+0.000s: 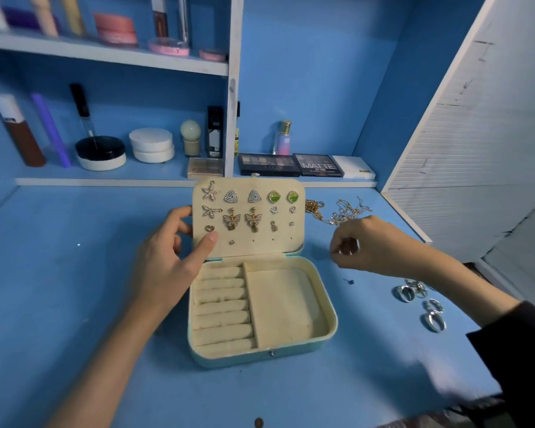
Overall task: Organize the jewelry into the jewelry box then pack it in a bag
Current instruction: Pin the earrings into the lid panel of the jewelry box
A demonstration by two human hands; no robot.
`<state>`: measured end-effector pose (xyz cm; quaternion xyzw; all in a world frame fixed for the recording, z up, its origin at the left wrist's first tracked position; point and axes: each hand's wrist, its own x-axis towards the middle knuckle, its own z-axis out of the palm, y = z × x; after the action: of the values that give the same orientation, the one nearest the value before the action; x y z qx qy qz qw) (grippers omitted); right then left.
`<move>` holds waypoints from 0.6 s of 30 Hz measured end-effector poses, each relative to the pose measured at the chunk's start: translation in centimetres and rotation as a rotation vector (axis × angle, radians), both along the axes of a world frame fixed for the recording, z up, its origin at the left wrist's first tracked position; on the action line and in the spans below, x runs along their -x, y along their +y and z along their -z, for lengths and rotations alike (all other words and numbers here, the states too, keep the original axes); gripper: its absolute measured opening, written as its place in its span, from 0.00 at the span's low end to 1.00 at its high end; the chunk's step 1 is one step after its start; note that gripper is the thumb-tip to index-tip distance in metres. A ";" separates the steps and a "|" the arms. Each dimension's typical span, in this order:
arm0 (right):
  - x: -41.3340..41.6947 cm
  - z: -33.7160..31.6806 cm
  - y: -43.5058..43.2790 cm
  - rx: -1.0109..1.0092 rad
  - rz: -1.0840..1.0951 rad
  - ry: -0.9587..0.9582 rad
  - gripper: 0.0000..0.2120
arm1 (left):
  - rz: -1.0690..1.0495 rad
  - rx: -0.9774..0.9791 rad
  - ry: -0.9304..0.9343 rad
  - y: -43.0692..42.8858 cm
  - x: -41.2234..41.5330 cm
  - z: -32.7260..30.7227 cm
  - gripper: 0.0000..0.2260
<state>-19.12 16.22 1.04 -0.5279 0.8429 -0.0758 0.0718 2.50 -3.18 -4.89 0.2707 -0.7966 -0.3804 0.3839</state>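
On a blue desk (74,273), center, a jewelry box (329,307) stands open, earrings (243,220) pinned in its lid (278,239). Left hand (167,257) pinches the lid's left edge. Right hand (368,242), just right of the jewelry box, has fingers bunched; contents unclear. Rings (414,291) and chains (343,211) lie right.

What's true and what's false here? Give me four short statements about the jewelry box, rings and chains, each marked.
1. The jewelry box lies open on the table. True.
2. The rings sit in the box's ring rolls. False: the rolls are bare; the rings lie on the table right of it.
3. The left hand holds the lid upright by its left edge. True.
4. The chains lie in the box's large compartment. False: they lie on the table beside the lid.
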 end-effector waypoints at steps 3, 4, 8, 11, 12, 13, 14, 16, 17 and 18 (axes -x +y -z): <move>-1.7 -0.7 -1.4 0.212 -0.128 -0.069 0.03 | -0.004 -0.003 0.002 0.0 0.0 0.0 0.13; -2.3 -0.9 -1.9 0.276 -0.170 -0.095 0.03 | -0.002 -0.006 0.005 0.0 0.0 0.0 0.13; -3.9 0.0 -4.1 0.404 -0.299 -0.114 0.03 | 0.007 -0.021 0.000 -0.2 0.0 0.3 0.12; -4.5 1.2 -5.4 0.437 -0.326 -0.077 0.02 | -0.002 -0.033 0.003 -0.4 0.0 0.5 0.16; -4.6 1.4 -5.7 0.444 -0.316 -0.076 0.03 | -0.003 -0.034 0.006 -0.5 0.1 0.6 0.17; -4.6 1.6 -5.9 0.448 -0.307 -0.080 0.04 | -0.001 -0.031 0.008 -0.6 0.1 0.6 0.19; -4.7 1.6 -6.0 0.450 -0.300 -0.086 0.04 | 0.002 -0.026 0.011 -0.6 0.1 0.6 0.20; -4.7 1.7 -6.3 0.454 -0.294 -0.090 0.04 | 0.007 -0.022 0.012 -0.7 0.0 0.7 0.21; -4.7 1.8 -6.3 0.455 -0.293 -0.087 0.04 | 0.008 -0.023 0.010 -0.7 0.0 0.6 0.20; -4.7 1.9 -6.4 0.454 -0.288 -0.082 0.04 | 0.008 -0.025 0.006 -0.7 0.0 0.6 0.18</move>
<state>-14.41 9.84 -0.83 -0.6415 0.7168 -0.2732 -0.0044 2.53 -3.88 -5.51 0.2713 -0.7918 -0.3925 0.3814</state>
